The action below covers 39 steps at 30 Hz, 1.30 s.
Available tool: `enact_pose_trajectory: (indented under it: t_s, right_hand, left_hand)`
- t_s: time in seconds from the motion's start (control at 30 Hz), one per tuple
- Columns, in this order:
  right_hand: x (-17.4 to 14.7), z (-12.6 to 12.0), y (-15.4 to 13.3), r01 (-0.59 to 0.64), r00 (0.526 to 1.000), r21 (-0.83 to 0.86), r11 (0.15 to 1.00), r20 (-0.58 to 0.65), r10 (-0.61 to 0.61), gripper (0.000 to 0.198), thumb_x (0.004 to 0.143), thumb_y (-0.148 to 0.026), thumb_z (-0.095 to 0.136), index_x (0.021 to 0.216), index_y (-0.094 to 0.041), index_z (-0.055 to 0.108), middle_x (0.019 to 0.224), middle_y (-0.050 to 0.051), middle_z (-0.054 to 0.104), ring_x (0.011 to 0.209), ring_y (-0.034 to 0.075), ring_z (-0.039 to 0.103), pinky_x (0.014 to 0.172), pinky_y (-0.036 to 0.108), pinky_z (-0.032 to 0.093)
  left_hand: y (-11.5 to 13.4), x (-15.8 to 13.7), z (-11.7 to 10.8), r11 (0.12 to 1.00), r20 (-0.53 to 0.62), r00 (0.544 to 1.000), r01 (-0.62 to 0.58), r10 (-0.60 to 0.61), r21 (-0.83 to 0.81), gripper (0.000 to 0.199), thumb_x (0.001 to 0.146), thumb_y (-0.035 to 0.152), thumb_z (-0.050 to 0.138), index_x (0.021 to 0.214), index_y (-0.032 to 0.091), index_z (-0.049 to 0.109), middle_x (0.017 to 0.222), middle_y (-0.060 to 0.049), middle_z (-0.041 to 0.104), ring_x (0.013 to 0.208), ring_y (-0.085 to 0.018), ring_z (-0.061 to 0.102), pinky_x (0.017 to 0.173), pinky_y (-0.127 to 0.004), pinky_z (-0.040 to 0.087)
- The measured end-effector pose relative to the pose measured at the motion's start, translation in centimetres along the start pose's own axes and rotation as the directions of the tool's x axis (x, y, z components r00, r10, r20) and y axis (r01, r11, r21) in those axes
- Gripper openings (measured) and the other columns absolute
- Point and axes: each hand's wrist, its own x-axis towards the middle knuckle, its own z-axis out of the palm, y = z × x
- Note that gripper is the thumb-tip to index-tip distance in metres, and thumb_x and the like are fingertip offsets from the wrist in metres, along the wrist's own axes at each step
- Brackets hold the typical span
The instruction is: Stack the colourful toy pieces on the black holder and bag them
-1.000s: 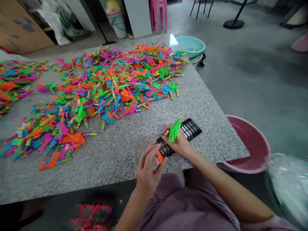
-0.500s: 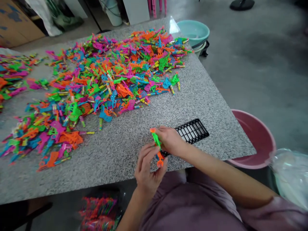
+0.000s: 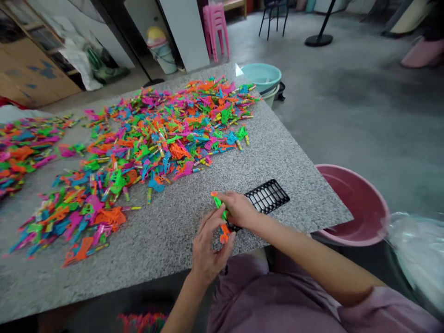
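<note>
My left hand [image 3: 207, 247] is curled around a few small bright plastic toys, thumb and fingers at their lower end. A green toy [image 3: 218, 202] stands uppermost, with an orange toy [image 3: 224, 234] below it. My right hand [image 3: 241, 210] grips the upper end of the same bunch from the right, and its fingertips are partly hidden. Under and beside that hand lies a black plastic grid tray [image 3: 268, 196] with long slots, flat on the speckled stone table [image 3: 156, 252]. The exact number of toys held cannot be made out.
A wide heap of pink, green, orange and blue plastic toys [image 3: 180, 150] with small tubes covers the table's far and left part. Beyond its right edge stand a pink basin [image 3: 376, 203] and a turquoise basin [image 3: 262, 74]. Clear plastic bags [image 3: 418, 245] sit at the right.
The camera view has tilted up, showing more of the floor and stools. Both hands still hold the bunch over the tray, with the fingers only slightly shifted.
</note>
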Motion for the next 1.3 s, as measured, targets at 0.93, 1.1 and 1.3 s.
enact_pose_trajectory:
  t_s: [0.93, 1.1, 1.3]
  right_hand:
    - [-8.3, -2.0, 2.8, -0.211, 0.954, 0.851, 0.480, 0.072, 0.292, 0.021, 0.077, -0.037, 0.069, 0.088, -0.024, 0.057, 0.070, 0.002, 0.067, 0.062, 0.021, 0.067, 0.058, 0.036, 0.056]
    - [-8.1, 1.7, 1.2, -0.181, 0.962, 0.721, 0.669, -0.012, 0.273, 0.014, 0.082, -0.034, 0.062, 0.092, -0.024, 0.062, 0.074, 0.003, 0.069, 0.067, 0.021, 0.068, 0.060, 0.032, 0.052]
    - [-6.6, 0.6, 0.9, -0.192, 0.976, 0.153, 0.969, -0.068, 0.205, 0.008, 0.078, -0.026, 0.064, 0.084, -0.022, 0.062, 0.074, 0.004, 0.070, 0.067, 0.021, 0.065, 0.060, 0.026, 0.040]
  left_hand:
    - [0.6, -0.5, -0.4, 0.997, 0.133, 0.989, 0.070, -0.065, -0.032, 0.030, 0.089, 0.018, 0.061, 0.114, 0.021, 0.046, 0.149, -0.021, 0.043, 0.142, -0.028, 0.037, 0.108, -0.049, 0.043]
    - [0.7, -0.7, -0.3, 0.996, 0.137, 0.987, 0.088, -0.087, -0.004, 0.030, 0.089, 0.018, 0.060, 0.114, 0.022, 0.045, 0.150, -0.020, 0.042, 0.141, -0.028, 0.038, 0.107, -0.045, 0.044]
    - [0.8, -0.4, -0.1, 0.997, 0.113, 0.990, 0.082, -0.082, 0.005, 0.030, 0.089, 0.017, 0.059, 0.114, 0.022, 0.043, 0.148, -0.020, 0.045, 0.140, -0.028, 0.040, 0.104, -0.044, 0.047]
